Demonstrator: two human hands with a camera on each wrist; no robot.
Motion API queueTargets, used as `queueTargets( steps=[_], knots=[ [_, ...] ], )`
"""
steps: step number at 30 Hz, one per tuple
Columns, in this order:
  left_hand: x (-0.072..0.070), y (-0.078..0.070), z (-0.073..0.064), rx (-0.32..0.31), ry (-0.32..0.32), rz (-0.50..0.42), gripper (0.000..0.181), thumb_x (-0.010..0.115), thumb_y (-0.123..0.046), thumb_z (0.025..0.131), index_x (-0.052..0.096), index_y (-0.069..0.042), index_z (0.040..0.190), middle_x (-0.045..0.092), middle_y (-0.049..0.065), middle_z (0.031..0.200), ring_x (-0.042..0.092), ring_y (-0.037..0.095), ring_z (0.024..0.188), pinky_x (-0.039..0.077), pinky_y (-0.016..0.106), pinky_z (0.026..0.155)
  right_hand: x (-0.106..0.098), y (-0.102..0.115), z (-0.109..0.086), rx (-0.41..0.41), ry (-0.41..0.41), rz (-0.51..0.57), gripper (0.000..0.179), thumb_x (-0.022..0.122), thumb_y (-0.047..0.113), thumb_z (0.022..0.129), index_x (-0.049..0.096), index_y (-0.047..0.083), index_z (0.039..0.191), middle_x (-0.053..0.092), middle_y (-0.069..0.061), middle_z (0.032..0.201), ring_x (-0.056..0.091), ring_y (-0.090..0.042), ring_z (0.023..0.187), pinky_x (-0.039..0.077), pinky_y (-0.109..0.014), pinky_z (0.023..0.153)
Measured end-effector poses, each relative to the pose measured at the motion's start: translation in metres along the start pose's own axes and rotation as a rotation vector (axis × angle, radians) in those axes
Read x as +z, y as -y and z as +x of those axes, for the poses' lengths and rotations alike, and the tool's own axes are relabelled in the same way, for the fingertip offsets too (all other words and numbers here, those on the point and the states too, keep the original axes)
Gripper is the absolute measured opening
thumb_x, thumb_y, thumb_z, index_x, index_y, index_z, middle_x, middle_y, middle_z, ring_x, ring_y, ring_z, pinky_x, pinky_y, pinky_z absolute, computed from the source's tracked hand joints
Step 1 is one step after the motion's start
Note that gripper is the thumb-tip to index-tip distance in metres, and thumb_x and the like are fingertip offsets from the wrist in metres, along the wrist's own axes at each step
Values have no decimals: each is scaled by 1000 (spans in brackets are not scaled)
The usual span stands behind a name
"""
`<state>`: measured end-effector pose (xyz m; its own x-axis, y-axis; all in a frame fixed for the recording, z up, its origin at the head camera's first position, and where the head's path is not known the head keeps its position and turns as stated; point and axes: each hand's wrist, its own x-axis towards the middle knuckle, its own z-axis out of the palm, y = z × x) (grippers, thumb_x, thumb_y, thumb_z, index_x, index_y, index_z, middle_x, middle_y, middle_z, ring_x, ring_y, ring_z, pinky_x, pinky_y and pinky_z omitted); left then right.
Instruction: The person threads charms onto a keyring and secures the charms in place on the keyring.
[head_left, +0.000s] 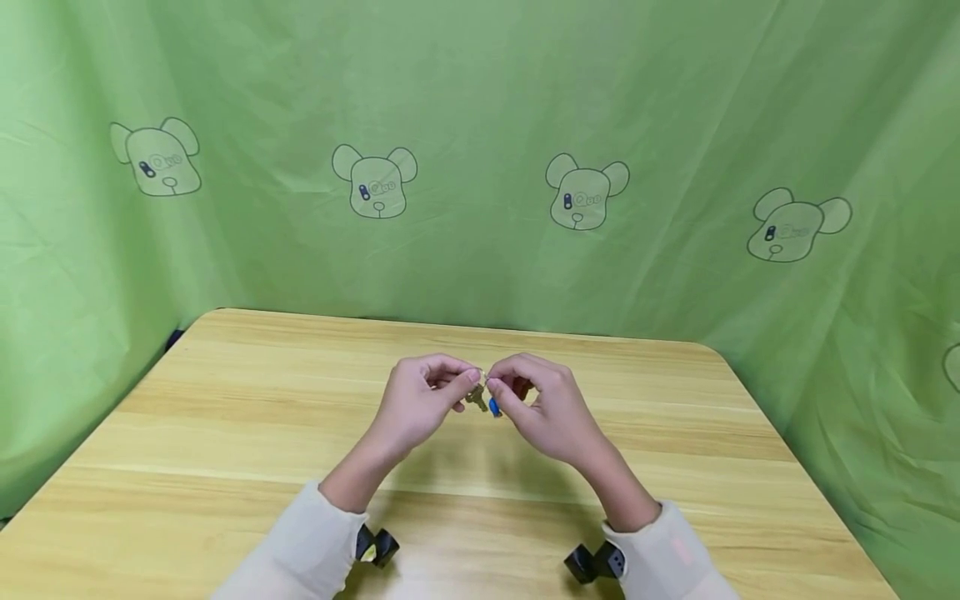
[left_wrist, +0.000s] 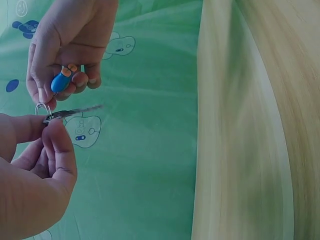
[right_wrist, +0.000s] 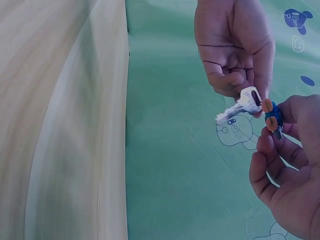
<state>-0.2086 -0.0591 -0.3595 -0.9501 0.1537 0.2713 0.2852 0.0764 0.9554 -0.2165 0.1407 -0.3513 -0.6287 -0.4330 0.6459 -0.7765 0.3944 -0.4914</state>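
Both hands meet over the table's middle. My left hand point(head_left: 412, 400) pinches a metal key point(right_wrist: 245, 104) by its head between thumb and forefinger; the toothed blade points away from the fingers. The small silver key ring point(left_wrist: 42, 107) runs between the two hands. With thumb and forefinger, my right hand point(head_left: 551, 404) pinches the ring's other side. Below those right fingertips hangs a small blue charm point(left_wrist: 61, 82) with orange parts at one end. Fingertips cover part of the ring and the key's head.
A light wood-grain table point(head_left: 225, 433) with rounded corners lies under the hands. Green curtains point(head_left: 480, 75) printed with bear faces stand behind and at both sides. Black wrist cameras point(head_left: 596, 562) sit at the pale sleeves point(head_left: 300, 542).
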Motion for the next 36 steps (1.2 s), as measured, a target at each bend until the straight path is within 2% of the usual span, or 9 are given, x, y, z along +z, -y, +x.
queueTargets(
  steps=[4, 10, 17, 21, 27, 32, 34, 36],
  knots=[
    [0, -1, 0, -5, -12, -21, 14, 73, -12, 96, 76, 1, 101, 76, 9, 91, 68, 22, 75, 61, 31, 66, -1, 1, 0, 10, 2, 9, 7, 67, 4, 97, 72, 10, 95, 63, 9, 78, 58, -9, 68, 53, -25, 59],
    [1, -5, -1, -14, -30, -52, 12, 72, -12, 97, 77, -1, 100, 75, 9, 90, 67, 25, 72, 62, 42, 69, -1, 1, -1, 11, 1, 14, 9, 67, 5, 97, 72, 12, 95, 63, 9, 78, 58, -9, 67, 53, -26, 59],
    [-1, -4, -2, -25, -43, -86, 12, 73, -12, 97, 76, -1, 99, 75, 10, 90, 67, 39, 80, 61, 35, 67, -1, 0, 0, 18, 28, 28, 10, 67, 6, 98, 72, 14, 96, 63, 9, 78, 58, -9, 67, 53, -26, 59],
    [-2, -3, -2, -26, -48, -85, 12, 73, -13, 97, 77, -2, 99, 74, 10, 90, 67, 35, 78, 60, 31, 66, -1, 0, 1, 34, 55, 30, 9, 66, 7, 99, 71, 15, 97, 63, 10, 78, 58, -9, 67, 53, -26, 58],
    [-3, -1, -1, -30, -67, -70, 12, 73, -13, 97, 77, -2, 99, 74, 10, 88, 66, 21, 69, 58, 26, 63, -3, 1, 2, 69, 109, 43, 8, 65, 10, 100, 71, 15, 97, 65, 10, 80, 60, -9, 67, 54, -27, 59],
    [-2, 1, 1, -38, -57, -40, 10, 72, -9, 96, 76, 0, 97, 73, 10, 86, 67, 26, 72, 61, 33, 65, -9, 0, 2, 133, 182, 35, 7, 66, 12, 101, 71, 15, 96, 64, 10, 80, 60, -9, 68, 56, -28, 62],
    [-2, 2, 2, -48, -41, -15, 8, 71, -7, 96, 76, -1, 96, 73, 9, 85, 68, 32, 74, 61, 35, 66, -14, 1, 2, 163, 238, 35, 7, 66, 13, 101, 71, 15, 97, 63, 9, 80, 60, -10, 70, 56, -29, 64],
    [-2, 3, 3, -67, -18, 10, 7, 71, -6, 96, 76, -2, 94, 73, 8, 84, 68, 32, 73, 61, 35, 65, -19, 0, 3, 191, 305, 34, 6, 66, 13, 101, 70, 14, 98, 63, 8, 82, 61, -11, 72, 57, -30, 68]
  ],
)
